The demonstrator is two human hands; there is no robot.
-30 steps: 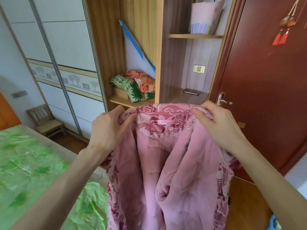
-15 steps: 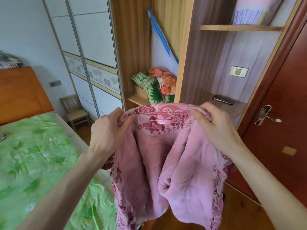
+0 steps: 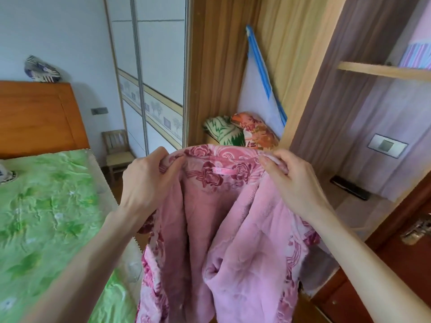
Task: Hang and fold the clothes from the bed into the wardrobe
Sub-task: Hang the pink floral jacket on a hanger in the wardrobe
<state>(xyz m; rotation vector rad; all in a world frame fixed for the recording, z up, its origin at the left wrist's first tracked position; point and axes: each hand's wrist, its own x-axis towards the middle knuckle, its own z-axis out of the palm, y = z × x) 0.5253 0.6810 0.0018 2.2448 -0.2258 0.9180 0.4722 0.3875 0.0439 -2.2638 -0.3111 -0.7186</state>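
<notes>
Both hands, left [image 3: 149, 183] and right [image 3: 296, 180], are full of the robe [image 3: 233, 229], which hangs right in front of the open wardrobe bay [image 3: 221, 78]. Up high that bay is free air; low down, folded bedding [image 3: 242, 132] and a leaning blue-edged bag [image 3: 258, 89] crowd its shelf. A wooden divider [image 3: 310, 73] walls off the right. The bed [image 3: 46, 217] blocks the left.

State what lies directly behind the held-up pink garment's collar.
Behind the pink garment sit two folded printed textiles on the wardrobe shelf; their lower parts and the shelf are hidden.
</notes>
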